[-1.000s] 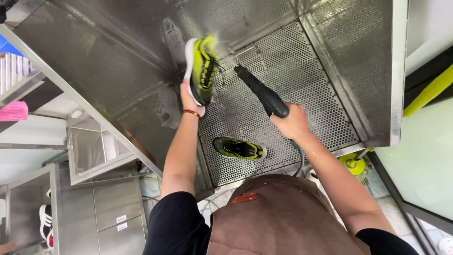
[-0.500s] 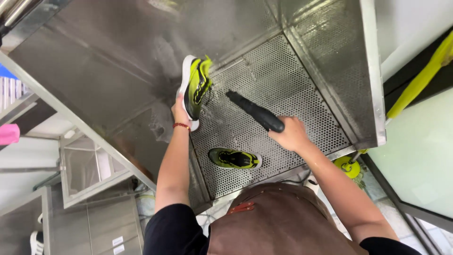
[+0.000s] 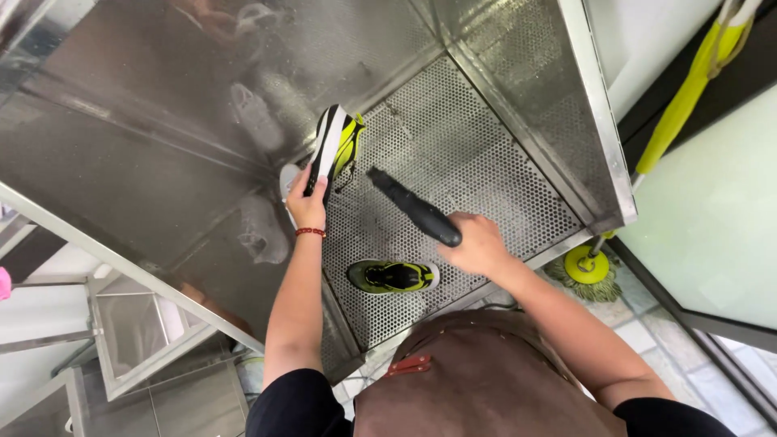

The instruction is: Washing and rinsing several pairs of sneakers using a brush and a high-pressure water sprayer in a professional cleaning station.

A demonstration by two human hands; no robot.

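The left hand (image 3: 307, 206) grips a yellow-and-black shoe (image 3: 333, 150) by its heel, sole turned to nine o'clock, above the perforated metal floor (image 3: 469, 162) of a steel wash cabinet. The right hand (image 3: 477, 243) is closed around a black spray gun (image 3: 413, 208) pointing at the shoe from four o'clock. A second shoe (image 3: 394, 276) lies on the floor at six o'clock.

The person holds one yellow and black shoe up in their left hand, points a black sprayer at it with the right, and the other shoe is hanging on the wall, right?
Not quite. The other shoe lies flat on the perforated metal floor, not hanging on the wall, as the head view shows. The left hand does hold a yellow and black shoe up, and the right hand points the black sprayer at it.
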